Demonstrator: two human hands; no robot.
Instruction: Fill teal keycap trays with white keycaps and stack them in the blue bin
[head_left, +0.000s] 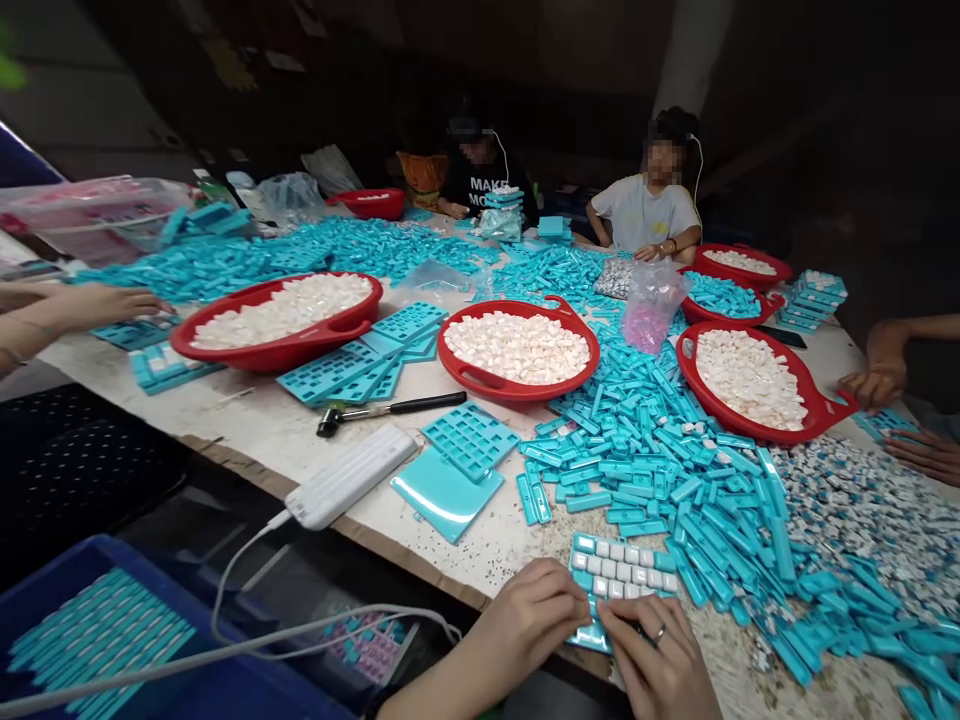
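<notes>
A turquoise toy keyboard panel point(626, 568) with rows of white square keycaps lies at the near edge of the table. My left hand point(529, 618) is closed at its lower left side, fingertips pressed together against the panel. My right hand point(660, 650), with a ring on one finger, has thumb and fingers pinched over the panel's lower part. Whatever small piece sits between those fingertips is hidden. Just beyond lies a heap of long turquoise bars point(637, 470).
Red baskets of white keycaps point(517, 392) point(277, 362) stand across the table. A hammer point(390, 407), white power strip point(352, 478) and turquoise grid plates point(472, 440) lie to the left. Co-workers' hands point(97, 310) point(877, 375) work at both sides. A blue crate point(97, 550) stands below left.
</notes>
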